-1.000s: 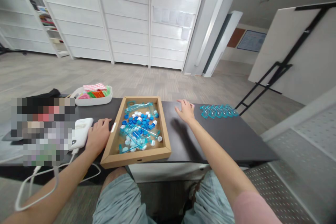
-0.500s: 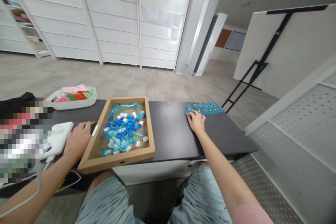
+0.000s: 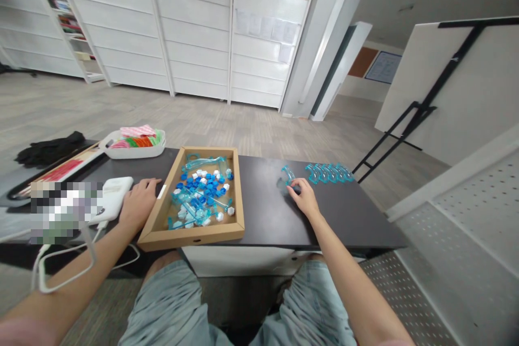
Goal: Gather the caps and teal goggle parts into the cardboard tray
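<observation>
My right hand (image 3: 305, 198) is over the right half of the dark table, thumb and fingers pinched on a curved clear-teal plastic piece (image 3: 288, 173). Just right of it, apart, a row of similar teal pieces (image 3: 330, 173) lies side by side. My left hand (image 3: 140, 201) rests flat, fingers stretched out and empty, between a white power bank (image 3: 116, 195) and the left wall of a cardboard tray (image 3: 240, 194). Inside the tray are small blue and white hexagonal pieces (image 3: 207, 186) and more clear-teal plastic parts (image 3: 205, 162).
A white basket (image 3: 138, 152) of colourful items stands at the back left. Near it are a black cloth (image 3: 49, 147) and a long case (image 3: 65, 174). A white cable (image 3: 91, 248) crosses my left forearm. Right of the table stands a perforated white panel (image 3: 466, 216).
My right hand has drawn one teal piece leftward, away from the row. The view has swung slightly left. My left hand still rests beside the tray.
</observation>
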Demonstrator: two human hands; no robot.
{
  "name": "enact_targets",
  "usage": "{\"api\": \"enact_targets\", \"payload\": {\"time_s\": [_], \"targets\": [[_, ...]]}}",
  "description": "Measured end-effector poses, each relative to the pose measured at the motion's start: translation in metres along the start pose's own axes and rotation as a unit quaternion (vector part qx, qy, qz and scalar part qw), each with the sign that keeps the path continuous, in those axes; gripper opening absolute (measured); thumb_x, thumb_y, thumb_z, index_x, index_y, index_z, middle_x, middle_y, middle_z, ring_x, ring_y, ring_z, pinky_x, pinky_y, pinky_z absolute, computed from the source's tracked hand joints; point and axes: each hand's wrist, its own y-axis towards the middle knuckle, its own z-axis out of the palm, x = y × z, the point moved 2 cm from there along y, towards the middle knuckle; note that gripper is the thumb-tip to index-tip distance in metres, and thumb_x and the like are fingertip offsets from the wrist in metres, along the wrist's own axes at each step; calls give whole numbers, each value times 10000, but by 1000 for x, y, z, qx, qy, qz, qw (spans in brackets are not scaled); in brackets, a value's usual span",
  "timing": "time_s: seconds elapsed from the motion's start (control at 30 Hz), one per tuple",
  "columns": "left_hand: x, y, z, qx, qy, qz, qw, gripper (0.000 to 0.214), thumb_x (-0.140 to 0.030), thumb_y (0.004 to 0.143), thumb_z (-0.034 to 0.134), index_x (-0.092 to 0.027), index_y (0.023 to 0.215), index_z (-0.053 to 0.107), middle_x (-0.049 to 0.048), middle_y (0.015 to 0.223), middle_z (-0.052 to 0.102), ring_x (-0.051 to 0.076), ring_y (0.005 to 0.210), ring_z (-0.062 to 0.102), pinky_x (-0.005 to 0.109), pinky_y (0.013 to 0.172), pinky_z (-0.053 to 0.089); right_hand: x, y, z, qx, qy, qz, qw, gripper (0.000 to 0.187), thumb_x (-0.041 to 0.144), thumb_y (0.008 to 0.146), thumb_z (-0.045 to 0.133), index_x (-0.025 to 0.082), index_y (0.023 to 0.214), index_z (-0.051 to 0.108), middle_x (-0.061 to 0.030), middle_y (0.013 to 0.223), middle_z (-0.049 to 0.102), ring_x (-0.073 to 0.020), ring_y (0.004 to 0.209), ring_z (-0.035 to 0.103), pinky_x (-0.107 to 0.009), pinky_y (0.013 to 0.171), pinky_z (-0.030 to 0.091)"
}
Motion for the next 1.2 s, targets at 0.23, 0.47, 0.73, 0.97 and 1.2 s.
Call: {"api": "enact_targets", "payload": {"time_s": [0.23, 0.47, 0.73, 0.97, 1.2], "targets": [[-9, -3, -10, 21, 23, -15, 999, 603, -346, 1151, 290, -159, 1638, 592, 320, 1661, 670, 463, 1451, 705, 621, 1184, 593, 90, -5, 58, 53, 117, -104, 986, 64, 526, 1045, 743, 480, 1078, 772, -62, 1243, 891, -387, 1204, 856, -674, 1075, 702], [-8, -3, -11, 18, 22, -15, 999, 574, -377, 1134, 391, -249, 1655, 596, 275, 1657, 686, 455, 1456, 708, 611, 1198, 587, 147, 20, 92, 145, 112, -167, 969, 161, 492, 1081, 795, 525, 1238, 796, 8, 1516, 847, -315, 1432, 796, -626, 1176, 644], [-8, -3, -13, 37, 33, -14, 999, 605, -404, 1130, 378, -231, 1670, 588, 303, 1685, 656, 476, 1499, 694, 614, 1210, 590, -10, 33, -4, -50, -47, 81, 994, 311, 435, 995, 690, 392, 1287, 789, -231, 1598, 768, -472, 1489, 659, -768, 1213, 433], [-4, 3, -7, 58, 125, -29, 990, 620, -378, 1174, 333, -173, 1720, 544, 248, 1728, 661, 344, 1518, 710, 474, 1213, 605, -84, 5, -32, -96, -110, 162, 976, 153, 469, 928, 726, 376, 1038, 778, -241, 1515, 804, -450, 1476, 591, -722, 1156, 410], [-10, 3, -15, 67, 137, -28, 988, 593, -358, 1186, 360, -154, 1703, 568, 245, 1706, 688, 318, 1494, 723, 423, 1176, 606, -83, 2, -25, -59, -106, 130, 984, 157, 461, 950, 692, 358, 852, 625, -215, 1520, 836, -417, 1364, 686, -715, 1179, 399]]}}
